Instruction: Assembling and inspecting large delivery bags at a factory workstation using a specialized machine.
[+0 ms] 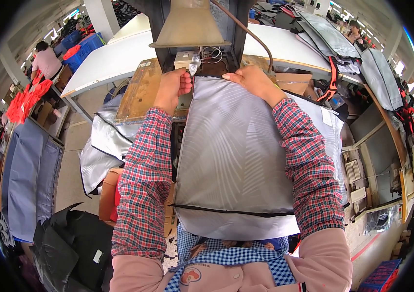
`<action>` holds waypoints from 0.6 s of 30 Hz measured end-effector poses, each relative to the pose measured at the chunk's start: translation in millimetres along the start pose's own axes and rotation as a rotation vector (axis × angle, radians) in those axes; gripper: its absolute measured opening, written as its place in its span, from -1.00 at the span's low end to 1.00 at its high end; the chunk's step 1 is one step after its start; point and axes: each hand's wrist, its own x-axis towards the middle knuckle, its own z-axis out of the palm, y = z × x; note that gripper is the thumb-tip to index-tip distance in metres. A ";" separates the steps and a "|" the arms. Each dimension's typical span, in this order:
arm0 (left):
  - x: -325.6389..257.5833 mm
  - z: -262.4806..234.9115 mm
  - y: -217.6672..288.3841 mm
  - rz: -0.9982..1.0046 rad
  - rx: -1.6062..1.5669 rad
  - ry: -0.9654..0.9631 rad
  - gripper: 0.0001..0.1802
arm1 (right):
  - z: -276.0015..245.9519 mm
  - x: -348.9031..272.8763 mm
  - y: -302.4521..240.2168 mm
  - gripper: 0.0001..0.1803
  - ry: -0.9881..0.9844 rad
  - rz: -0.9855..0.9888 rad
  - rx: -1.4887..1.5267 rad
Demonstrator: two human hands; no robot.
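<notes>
A silver-grey fabric panel with a faint leaf pattern and black edging hangs toward me from the machine's worktable and covers my lap. At its far left corner, right under the machine head, my left hand is closed with the fingers curled in. What that hand pinches is hidden. My right hand grips the far edge of the panel, thumb on top and fingers underneath. Just beyond the corner sits the machine's small clear working tip, below a beige funnel-shaped cover.
More silver panels lie on my left and beneath my right arm. White tables flank the machine. A cardboard box and black fabric stand at lower left. A person works at far left. Stacked silver pieces lie at far right.
</notes>
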 end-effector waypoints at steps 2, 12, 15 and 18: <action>7.2 -12.3 6.0 0.071 -0.115 0.043 -0.76 | 2.1 1.3 2.9 -0.31 0.020 0.005 0.000; -42.7 -143.2 15.8 0.228 0.354 0.243 -0.65 | -7.6 -7.2 5.3 -0.34 0.153 -0.039 -0.001; -77.0 -176.2 9.8 0.072 0.730 0.233 -0.66 | -6.2 -6.0 0.5 -0.34 0.161 -0.033 0.014; -117.1 -186.1 -18.1 0.270 1.303 0.189 -0.47 | -11.8 -6.4 -9.4 -0.32 0.076 0.029 -0.063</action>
